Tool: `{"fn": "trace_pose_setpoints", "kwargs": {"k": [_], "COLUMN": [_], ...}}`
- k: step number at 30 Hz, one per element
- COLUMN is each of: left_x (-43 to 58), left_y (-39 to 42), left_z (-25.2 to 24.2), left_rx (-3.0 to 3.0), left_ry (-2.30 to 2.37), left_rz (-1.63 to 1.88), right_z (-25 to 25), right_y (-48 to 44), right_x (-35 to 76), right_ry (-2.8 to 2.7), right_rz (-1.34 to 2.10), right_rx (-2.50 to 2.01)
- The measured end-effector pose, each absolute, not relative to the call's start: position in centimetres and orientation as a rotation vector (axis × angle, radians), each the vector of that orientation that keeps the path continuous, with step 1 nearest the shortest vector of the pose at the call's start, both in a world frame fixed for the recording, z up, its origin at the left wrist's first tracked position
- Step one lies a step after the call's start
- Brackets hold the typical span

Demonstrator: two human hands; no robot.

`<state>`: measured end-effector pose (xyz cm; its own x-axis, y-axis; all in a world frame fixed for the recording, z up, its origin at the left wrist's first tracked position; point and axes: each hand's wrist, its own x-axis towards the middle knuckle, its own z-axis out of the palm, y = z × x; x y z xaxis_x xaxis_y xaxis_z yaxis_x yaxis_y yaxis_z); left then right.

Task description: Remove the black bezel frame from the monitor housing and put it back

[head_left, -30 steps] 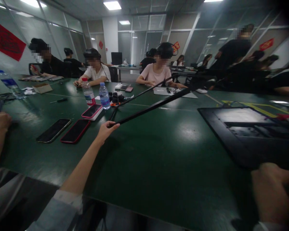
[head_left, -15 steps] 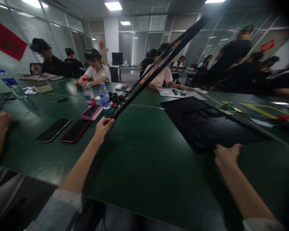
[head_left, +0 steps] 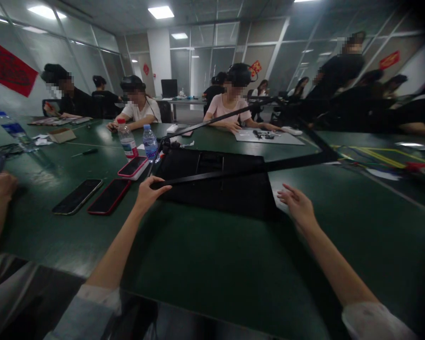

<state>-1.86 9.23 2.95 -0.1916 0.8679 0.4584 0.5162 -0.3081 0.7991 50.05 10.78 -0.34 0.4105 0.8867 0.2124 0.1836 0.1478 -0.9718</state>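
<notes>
My left hand [head_left: 148, 194] pinches the near left corner of a thin black rectangular frame [head_left: 297, 162], which looks like a screen bezel. The frame is raised and tilted, its far side blurred. Below it a flat black panel [head_left: 216, 200] lies on the green table [head_left: 212, 269], with a recessed rectangular section in its middle. Beside the panel's right edge is my right hand [head_left: 299, 205], fingers apart and holding nothing. A pale patch shows between that hand and the panel; what it is I cannot tell.
Two phones [head_left: 109, 196] and a pink-edged phone [head_left: 132, 166] lie to the left, near two water bottles [head_left: 150, 144]. A screwdriver [head_left: 88, 152] is farther back. Cables [head_left: 375, 158] spread at the right. A co-worker's hand [head_left: 2, 189] is at the far left; people sit opposite.
The black panel has shifted left, now in front of me. The frame has swung down from a steep slant to nearly level. My right hand has moved left and come away from the panel's near edge.
</notes>
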Motion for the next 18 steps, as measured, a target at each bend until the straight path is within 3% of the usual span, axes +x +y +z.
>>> {"fn": "trace_pose_setpoints", "kwargs": {"k": [7,15,18], "left_x": [-1.9,-2.9,-3.0], "left_y": [9.0,9.6,9.8], "left_z": [2.6,1.4,1.0], "left_rx": [2.092,2.14,2.145], "left_ry": [1.696,1.777,1.801], "left_rz": [1.302,1.045,0.96], "right_z": [3.0,-1.7,-2.7], "right_y": [9.5,11.3,11.1], "right_x": [49.1,48.4,48.1], "right_ry": [-1.033,-1.416,-1.476], "right_rz": [1.113,0.228,0.06], "right_rx": [-1.103,-1.544,-1.599]}}
